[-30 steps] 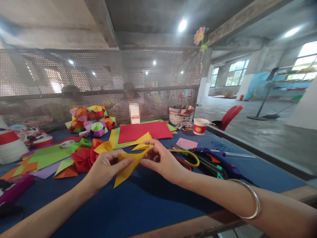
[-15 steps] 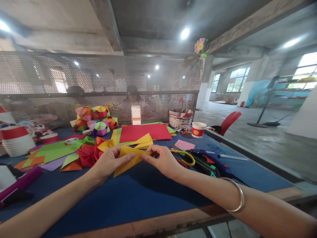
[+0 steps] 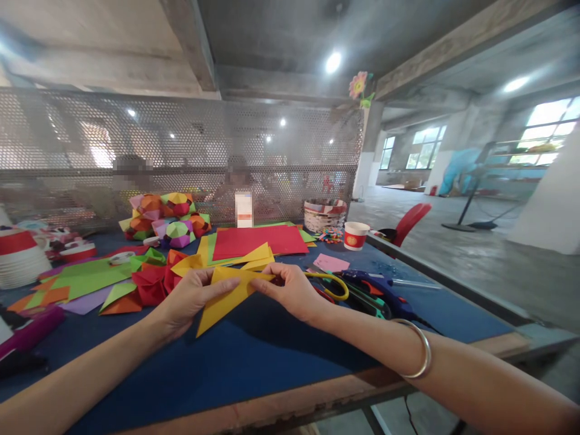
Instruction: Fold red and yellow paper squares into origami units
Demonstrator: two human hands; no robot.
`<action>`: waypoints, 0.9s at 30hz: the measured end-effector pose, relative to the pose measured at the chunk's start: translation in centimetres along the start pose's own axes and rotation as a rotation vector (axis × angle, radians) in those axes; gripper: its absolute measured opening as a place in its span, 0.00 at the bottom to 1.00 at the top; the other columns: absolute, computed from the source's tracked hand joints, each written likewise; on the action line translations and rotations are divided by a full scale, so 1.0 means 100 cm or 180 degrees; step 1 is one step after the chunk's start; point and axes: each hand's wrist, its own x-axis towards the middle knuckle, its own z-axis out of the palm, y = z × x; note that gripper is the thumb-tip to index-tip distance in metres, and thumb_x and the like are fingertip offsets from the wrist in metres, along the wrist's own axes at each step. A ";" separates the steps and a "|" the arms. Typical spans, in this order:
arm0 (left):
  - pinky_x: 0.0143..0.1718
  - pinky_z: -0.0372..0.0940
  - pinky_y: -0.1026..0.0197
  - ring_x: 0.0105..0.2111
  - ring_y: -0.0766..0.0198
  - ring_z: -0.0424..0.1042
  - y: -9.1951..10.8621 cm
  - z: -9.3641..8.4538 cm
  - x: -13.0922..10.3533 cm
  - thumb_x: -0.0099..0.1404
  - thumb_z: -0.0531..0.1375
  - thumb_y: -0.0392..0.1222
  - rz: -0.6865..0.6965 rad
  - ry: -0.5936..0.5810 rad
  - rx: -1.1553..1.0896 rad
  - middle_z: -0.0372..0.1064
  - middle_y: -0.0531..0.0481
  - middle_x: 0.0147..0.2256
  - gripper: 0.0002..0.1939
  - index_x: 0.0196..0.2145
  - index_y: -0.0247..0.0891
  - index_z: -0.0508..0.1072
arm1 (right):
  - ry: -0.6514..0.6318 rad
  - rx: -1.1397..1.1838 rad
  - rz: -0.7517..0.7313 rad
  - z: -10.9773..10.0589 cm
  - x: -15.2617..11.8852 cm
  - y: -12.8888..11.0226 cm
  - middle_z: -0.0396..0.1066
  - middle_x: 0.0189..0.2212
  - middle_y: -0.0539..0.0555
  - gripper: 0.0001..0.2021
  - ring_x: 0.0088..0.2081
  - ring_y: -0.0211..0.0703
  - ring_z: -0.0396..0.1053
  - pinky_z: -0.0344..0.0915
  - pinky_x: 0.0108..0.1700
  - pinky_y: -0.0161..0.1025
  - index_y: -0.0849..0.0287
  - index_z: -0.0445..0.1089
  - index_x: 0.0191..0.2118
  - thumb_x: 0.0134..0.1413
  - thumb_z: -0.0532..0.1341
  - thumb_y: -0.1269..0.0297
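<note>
A folded piece of yellow paper (image 3: 224, 302) is held up over the blue tabletop (image 3: 217, 374), between both hands. My left hand (image 3: 193, 299) pinches its left part, thumb on top and fingers behind. At the paper's narrow right corner, my right hand (image 3: 287, 290) pinches with thumb and fingertips; a silver bangle circles that forearm. More folded yellow pieces (image 3: 256, 260) lie just behind my hands, in front of a stack of coloured sheets topped with red paper (image 3: 260, 241). Yellow-handled scissors (image 3: 338, 287) rest right of my right hand, partly hidden by it.
A blue glue gun (image 3: 371, 281) and a green-and-black cutter (image 3: 371, 305) lie at right. Behind stand a paper cup (image 3: 356, 235) and a basket (image 3: 324, 214). Left are folded red pieces (image 3: 149, 284), green sheets (image 3: 93, 278), paper balls (image 3: 174, 220) and stacked cups (image 3: 22, 257).
The yellow paper has tilted, its lower left corner now hanging lower and further left. Both hands still pinch it. The whole view has shifted slightly, with things appearing further left.
</note>
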 end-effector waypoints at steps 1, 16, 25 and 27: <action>0.27 0.70 0.64 0.26 0.61 0.77 -0.001 0.000 0.000 0.39 0.81 0.52 -0.0011 -0.0067 -0.0036 0.82 0.45 0.29 0.24 0.31 0.37 0.84 | 0.0008 0.0027 0.0001 0.000 0.000 -0.001 0.64 0.21 0.45 0.26 0.25 0.34 0.56 0.55 0.30 0.35 0.59 0.69 0.25 0.43 0.72 0.38; 0.29 0.73 0.67 0.36 0.56 0.83 -0.003 -0.012 0.007 0.49 0.78 0.51 -0.0219 -0.0279 -0.0224 0.84 0.42 0.38 0.19 0.36 0.38 0.86 | 0.0174 -0.1402 -0.0049 -0.025 -0.001 -0.016 0.78 0.33 0.56 0.16 0.35 0.44 0.73 0.64 0.40 0.38 0.61 0.75 0.35 0.70 0.54 0.62; 0.29 0.74 0.65 0.36 0.53 0.83 -0.008 -0.025 0.012 0.51 0.77 0.50 -0.0128 -0.0655 -0.0173 0.83 0.34 0.42 0.19 0.36 0.36 0.86 | -0.0361 -0.4225 0.0679 -0.068 -0.052 -0.021 0.73 0.57 0.69 0.23 0.56 0.62 0.72 0.66 0.55 0.50 0.64 0.69 0.63 0.63 0.59 0.69; 0.29 0.74 0.64 0.36 0.53 0.83 -0.009 -0.025 0.011 0.52 0.76 0.50 -0.0098 -0.0729 -0.0123 0.83 0.33 0.43 0.17 0.36 0.36 0.86 | -0.0442 -0.4101 0.0782 -0.071 -0.051 -0.020 0.75 0.54 0.67 0.27 0.52 0.58 0.75 0.67 0.51 0.47 0.64 0.66 0.65 0.61 0.58 0.73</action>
